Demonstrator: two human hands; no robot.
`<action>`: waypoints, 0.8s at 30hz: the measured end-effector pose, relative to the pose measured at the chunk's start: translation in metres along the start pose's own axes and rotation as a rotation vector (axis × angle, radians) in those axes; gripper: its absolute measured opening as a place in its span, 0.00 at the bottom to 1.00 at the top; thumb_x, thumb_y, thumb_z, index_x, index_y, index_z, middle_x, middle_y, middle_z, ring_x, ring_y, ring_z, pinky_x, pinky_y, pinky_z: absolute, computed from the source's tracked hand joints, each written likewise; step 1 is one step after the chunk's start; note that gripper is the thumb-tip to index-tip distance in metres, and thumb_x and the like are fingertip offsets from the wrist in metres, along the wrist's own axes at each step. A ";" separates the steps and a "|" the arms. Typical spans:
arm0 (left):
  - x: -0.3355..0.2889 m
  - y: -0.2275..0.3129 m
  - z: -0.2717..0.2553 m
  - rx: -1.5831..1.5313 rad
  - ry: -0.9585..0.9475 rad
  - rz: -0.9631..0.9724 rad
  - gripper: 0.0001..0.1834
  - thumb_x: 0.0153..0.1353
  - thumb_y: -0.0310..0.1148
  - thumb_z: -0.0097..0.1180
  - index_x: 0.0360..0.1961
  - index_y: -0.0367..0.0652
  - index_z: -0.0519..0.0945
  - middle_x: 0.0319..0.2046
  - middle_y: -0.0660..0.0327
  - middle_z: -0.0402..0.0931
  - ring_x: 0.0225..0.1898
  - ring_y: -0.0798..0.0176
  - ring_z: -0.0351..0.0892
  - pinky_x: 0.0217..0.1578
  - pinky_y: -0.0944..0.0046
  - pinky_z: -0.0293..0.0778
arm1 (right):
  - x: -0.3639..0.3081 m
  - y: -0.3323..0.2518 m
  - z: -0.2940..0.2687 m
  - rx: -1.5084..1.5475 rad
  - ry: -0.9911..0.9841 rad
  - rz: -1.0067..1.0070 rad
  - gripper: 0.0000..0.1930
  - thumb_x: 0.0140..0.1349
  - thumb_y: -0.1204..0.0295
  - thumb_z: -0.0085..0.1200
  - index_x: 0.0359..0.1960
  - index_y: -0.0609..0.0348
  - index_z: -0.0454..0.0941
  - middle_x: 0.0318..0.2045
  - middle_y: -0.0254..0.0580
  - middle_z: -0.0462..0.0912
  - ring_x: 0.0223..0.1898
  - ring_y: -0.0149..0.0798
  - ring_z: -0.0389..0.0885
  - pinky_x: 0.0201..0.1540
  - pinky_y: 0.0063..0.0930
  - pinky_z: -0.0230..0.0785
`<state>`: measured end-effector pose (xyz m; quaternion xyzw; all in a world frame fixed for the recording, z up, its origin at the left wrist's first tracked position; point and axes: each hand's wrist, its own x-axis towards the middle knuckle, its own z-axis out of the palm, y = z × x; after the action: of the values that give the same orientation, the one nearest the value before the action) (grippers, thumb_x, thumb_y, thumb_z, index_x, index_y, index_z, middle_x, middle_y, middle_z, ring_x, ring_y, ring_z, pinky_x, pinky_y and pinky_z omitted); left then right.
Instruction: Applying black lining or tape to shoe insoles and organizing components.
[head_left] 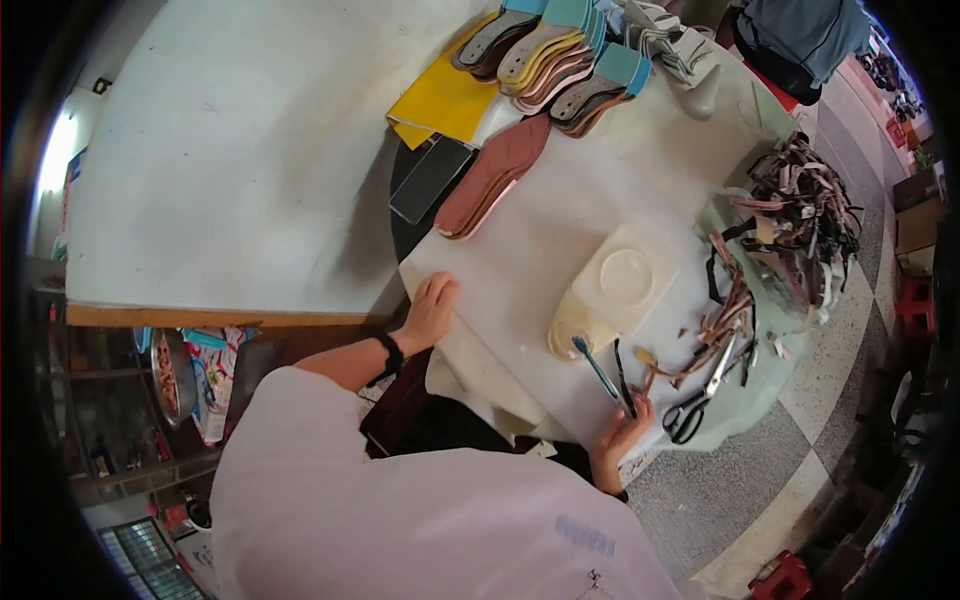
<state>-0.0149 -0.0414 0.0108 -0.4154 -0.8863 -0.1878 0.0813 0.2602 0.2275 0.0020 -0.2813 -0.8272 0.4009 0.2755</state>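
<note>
My left hand (430,312) rests at the left edge of the white work sheet (520,240), its fingers curled in, with nothing visible in them. At the sheet's near right edge, my right hand (620,436) has its fingers closed round the lower end of a teal brush (597,368). The brush's head points at the glue-smeared opening of a cut, cream plastic container (628,280) lying on its side. A thin black stick (623,370) runs beside the brush, down to the same fingers. Scissors with black handles (686,420) lie just right of that hand.
Reddish-brown insole-shaped pieces (492,180) lie stacked beside a dark phone (432,180). Several more stacks (545,60) stand beyond, by a yellow sheet (440,100). Scrap strips (800,220) pile up at the right edge. A large white table (230,160) adjoins on the left.
</note>
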 end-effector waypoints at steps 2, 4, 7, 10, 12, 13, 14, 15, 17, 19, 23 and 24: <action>0.001 0.004 0.000 0.029 -0.012 -0.014 0.15 0.51 0.21 0.47 0.42 0.35 0.70 0.47 0.50 0.66 0.52 0.46 0.64 0.55 0.52 0.60 | 0.004 -0.003 -0.001 -0.061 -0.004 0.013 0.18 0.60 0.77 0.49 0.52 0.66 0.65 0.53 0.57 0.65 0.56 0.54 0.63 0.60 0.42 0.54; 0.003 0.008 0.000 0.025 0.000 -0.030 0.15 0.50 0.20 0.46 0.42 0.35 0.70 0.48 0.49 0.65 0.53 0.46 0.64 0.55 0.51 0.60 | 0.009 -0.008 -0.002 -0.072 -0.012 0.017 0.18 0.59 0.79 0.50 0.51 0.65 0.65 0.52 0.57 0.65 0.55 0.54 0.63 0.59 0.41 0.55; 0.009 0.017 -0.002 0.019 -0.071 -0.117 0.16 0.50 0.20 0.46 0.44 0.34 0.70 0.49 0.48 0.65 0.53 0.44 0.63 0.54 0.51 0.61 | 0.016 -0.019 -0.010 -0.031 -0.024 0.011 0.18 0.58 0.80 0.51 0.50 0.63 0.67 0.51 0.56 0.66 0.54 0.54 0.65 0.58 0.41 0.57; 0.014 0.025 -0.008 -0.068 -0.139 -0.204 0.17 0.50 0.19 0.46 0.44 0.32 0.70 0.50 0.46 0.65 0.54 0.41 0.62 0.55 0.51 0.61 | 0.021 -0.025 -0.032 -0.085 -0.004 -0.095 0.13 0.58 0.81 0.52 0.45 0.62 0.69 0.49 0.51 0.67 0.48 0.48 0.69 0.48 0.36 0.65; 0.014 0.029 -0.012 -0.096 -0.164 -0.265 0.17 0.50 0.19 0.46 0.44 0.32 0.70 0.49 0.45 0.65 0.54 0.41 0.62 0.54 0.51 0.63 | 0.017 -0.025 -0.055 0.038 -0.049 0.049 0.14 0.57 0.82 0.51 0.45 0.62 0.70 0.49 0.51 0.67 0.45 0.45 0.72 0.44 0.31 0.69; 0.013 0.031 -0.014 -0.107 -0.141 -0.272 0.17 0.50 0.19 0.46 0.45 0.32 0.70 0.49 0.45 0.65 0.54 0.40 0.62 0.54 0.51 0.63 | 0.016 -0.023 -0.066 0.102 -0.065 0.119 0.14 0.57 0.83 0.51 0.45 0.62 0.70 0.49 0.51 0.67 0.44 0.44 0.73 0.41 0.29 0.70; 0.011 0.033 -0.014 -0.107 -0.156 -0.325 0.17 0.50 0.19 0.47 0.45 0.32 0.70 0.49 0.44 0.65 0.54 0.40 0.62 0.54 0.51 0.64 | 0.015 -0.018 -0.077 0.016 0.009 -0.029 0.11 0.57 0.83 0.51 0.41 0.62 0.71 0.48 0.48 0.68 0.38 0.38 0.75 0.33 0.23 0.71; 0.006 0.037 -0.015 -0.106 -0.137 -0.364 0.17 0.50 0.20 0.48 0.45 0.32 0.70 0.50 0.43 0.65 0.55 0.40 0.62 0.54 0.51 0.64 | 0.011 -0.011 -0.091 0.040 0.012 -0.004 0.09 0.57 0.83 0.50 0.40 0.62 0.72 0.47 0.48 0.69 0.36 0.39 0.75 0.33 0.24 0.71; -0.010 0.043 -0.015 -0.123 -0.122 -0.508 0.18 0.50 0.22 0.50 0.45 0.31 0.70 0.50 0.41 0.64 0.55 0.39 0.62 0.54 0.50 0.64 | -0.005 0.006 -0.123 -0.070 -0.005 0.104 0.08 0.57 0.84 0.50 0.39 0.62 0.72 0.45 0.48 0.69 0.35 0.40 0.74 0.31 0.25 0.70; -0.037 0.050 -0.016 -0.164 -0.111 -0.714 0.20 0.50 0.24 0.52 0.46 0.31 0.70 0.52 0.40 0.63 0.55 0.38 0.62 0.54 0.49 0.64 | -0.026 0.031 -0.152 -0.096 0.028 0.056 0.08 0.57 0.84 0.50 0.38 0.63 0.71 0.45 0.49 0.69 0.34 0.41 0.73 0.30 0.26 0.68; -0.132 0.070 -0.020 -0.170 -0.051 -0.941 0.19 0.51 0.28 0.51 0.46 0.33 0.71 0.48 0.36 0.67 0.49 0.33 0.66 0.50 0.46 0.66 | -0.079 0.102 -0.206 -0.256 -0.175 0.115 0.06 0.57 0.83 0.48 0.36 0.66 0.70 0.41 0.53 0.71 0.36 0.50 0.73 0.34 0.36 0.68; -0.161 0.073 -0.025 -0.198 -0.193 -0.979 0.16 0.51 0.29 0.50 0.42 0.32 0.73 0.43 0.36 0.72 0.47 0.33 0.69 0.48 0.45 0.67 | -0.093 0.124 -0.216 -0.282 -0.238 0.160 0.04 0.57 0.81 0.48 0.35 0.66 0.71 0.38 0.54 0.73 0.36 0.52 0.73 0.34 0.39 0.68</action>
<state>0.1438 -0.1227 0.0049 0.0275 -0.9585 -0.2478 -0.1384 0.5020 0.3385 -0.0073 -0.3324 -0.8769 0.3322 0.1011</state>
